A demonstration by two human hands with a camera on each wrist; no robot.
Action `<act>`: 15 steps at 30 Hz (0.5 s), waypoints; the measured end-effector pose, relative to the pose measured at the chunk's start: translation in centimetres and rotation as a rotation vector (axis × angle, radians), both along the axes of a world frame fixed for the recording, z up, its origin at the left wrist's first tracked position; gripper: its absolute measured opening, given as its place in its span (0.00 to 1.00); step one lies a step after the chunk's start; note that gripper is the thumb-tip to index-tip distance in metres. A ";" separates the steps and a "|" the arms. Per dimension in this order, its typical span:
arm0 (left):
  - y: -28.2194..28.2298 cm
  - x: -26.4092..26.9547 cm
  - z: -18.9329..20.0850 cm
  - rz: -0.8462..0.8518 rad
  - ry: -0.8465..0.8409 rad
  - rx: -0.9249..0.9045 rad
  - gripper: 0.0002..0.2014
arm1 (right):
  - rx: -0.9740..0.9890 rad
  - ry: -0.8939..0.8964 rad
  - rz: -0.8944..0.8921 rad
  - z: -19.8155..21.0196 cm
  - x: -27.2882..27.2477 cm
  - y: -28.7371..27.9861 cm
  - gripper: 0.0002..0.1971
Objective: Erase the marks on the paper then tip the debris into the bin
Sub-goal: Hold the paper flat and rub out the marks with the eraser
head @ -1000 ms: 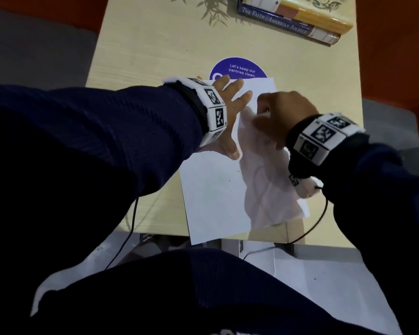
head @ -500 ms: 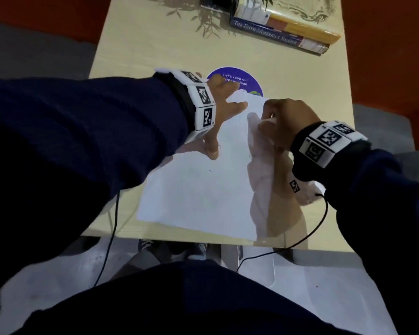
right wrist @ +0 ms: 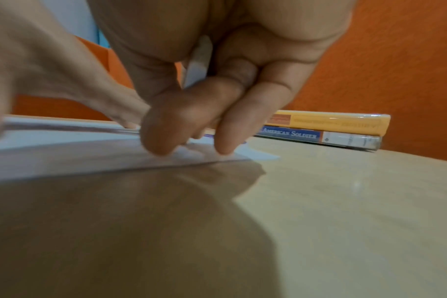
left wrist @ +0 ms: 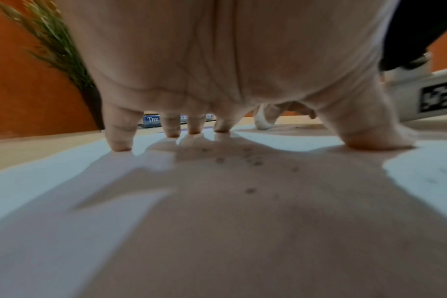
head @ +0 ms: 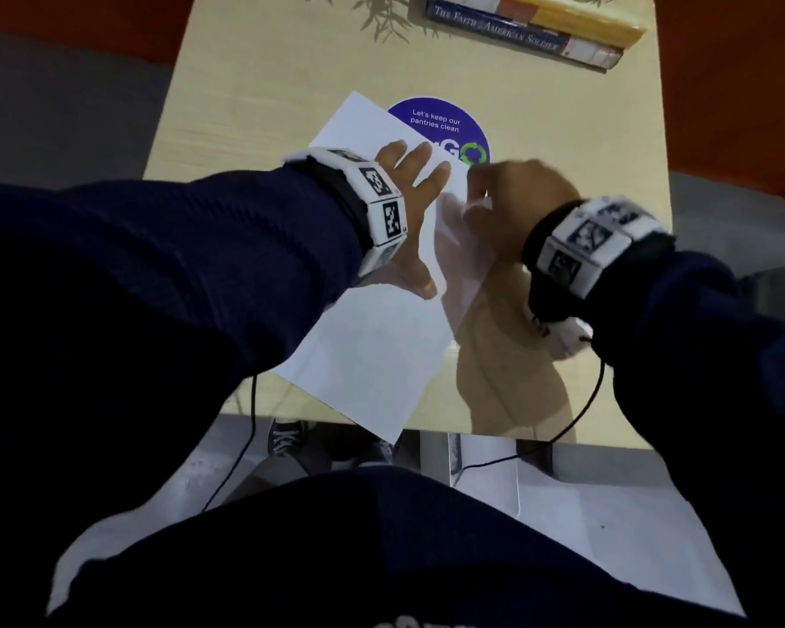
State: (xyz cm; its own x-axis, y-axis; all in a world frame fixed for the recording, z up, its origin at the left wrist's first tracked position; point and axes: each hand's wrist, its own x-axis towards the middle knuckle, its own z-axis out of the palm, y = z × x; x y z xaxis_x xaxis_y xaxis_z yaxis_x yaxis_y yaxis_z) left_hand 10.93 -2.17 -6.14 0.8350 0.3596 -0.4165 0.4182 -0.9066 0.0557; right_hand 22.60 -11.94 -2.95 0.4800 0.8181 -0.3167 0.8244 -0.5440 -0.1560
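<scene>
A white sheet of paper [head: 372, 355] lies turned at an angle on the light wooden table [head: 264, 83], its near corner over the front edge. My left hand [head: 404, 206] presses flat on it with fingers spread [left wrist: 120, 139]. Small dark eraser crumbs [left wrist: 250, 159] lie on the sheet under that palm. My right hand [head: 508, 192] is at the sheet's far right edge, fingers curled round a white eraser [right wrist: 199, 62], whose tip [left wrist: 263, 123] touches the paper. No bin is clearly in view.
A round purple sticker [head: 440, 124] sits on the table, partly under the sheet. Two stacked books [head: 535, 29] lie at the far right, with plant leaves [left wrist: 51, 40] at the far left. Wrist cables [head: 581, 414] hang over the front edge. A dark shoe [head: 286, 437] stands below.
The sheet has turned under my left hand, one corner now pointing to the far left. My right hand, with the eraser, has ended up at the sheet's far right edge.
</scene>
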 end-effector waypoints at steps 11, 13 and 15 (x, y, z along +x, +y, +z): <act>0.1 -0.1 -0.6 -0.003 -0.012 -0.004 0.68 | -0.039 0.053 0.131 -0.4 -3.2 -1.8 0.12; 0.2 -0.2 -0.7 0.001 -0.026 -0.006 0.68 | -0.058 0.053 0.116 -0.2 -3.5 -1.9 0.12; 0.2 -0.1 -0.5 -0.007 -0.020 -0.007 0.68 | -0.022 0.001 0.063 0.0 -1.8 -0.3 0.10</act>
